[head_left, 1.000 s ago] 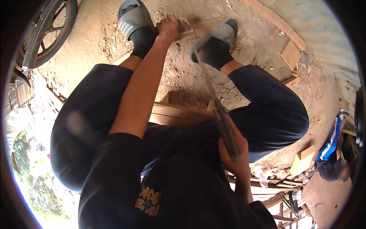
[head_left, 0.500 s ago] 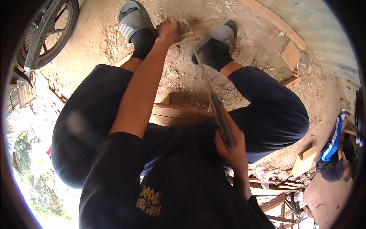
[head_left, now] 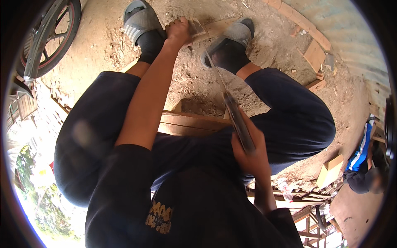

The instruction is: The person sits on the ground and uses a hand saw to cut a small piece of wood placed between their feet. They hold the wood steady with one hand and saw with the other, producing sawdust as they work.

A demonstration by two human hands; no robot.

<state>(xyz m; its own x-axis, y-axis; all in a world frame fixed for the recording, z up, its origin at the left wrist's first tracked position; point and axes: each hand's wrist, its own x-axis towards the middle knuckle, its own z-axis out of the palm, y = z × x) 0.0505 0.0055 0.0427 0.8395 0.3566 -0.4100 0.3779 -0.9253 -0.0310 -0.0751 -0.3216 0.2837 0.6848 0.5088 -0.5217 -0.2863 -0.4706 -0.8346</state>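
My left hand (head_left: 178, 31) is closed on a small wooden block (head_left: 199, 29), out in front between my feet. The block is beside a flat wooden board (head_left: 222, 27) on the ground; whether they touch I cannot tell. In front of my right thigh, my right hand (head_left: 250, 152) grips the dark handle of a long tool with a narrow blade (head_left: 216, 72). I see the blade nearly edge-on, so its exact kind is unclear. Its tip points away from me, toward the block, and looks apart from it. My sandalled feet (head_left: 142, 25) flank the block.
Below my lap is a wooden plank (head_left: 190, 124). A motorbike wheel (head_left: 58, 39) stands at far left. Wood offcuts (head_left: 315, 56) lie by the corrugated wall at right. A plastic bottle (head_left: 285, 189) and another person (head_left: 366, 177) are at lower right.
The long-bladed tool has shifted slightly forward and its blade leans a little more to the left. My left hand and the block have moved slightly left. The whole view has shifted a little too.
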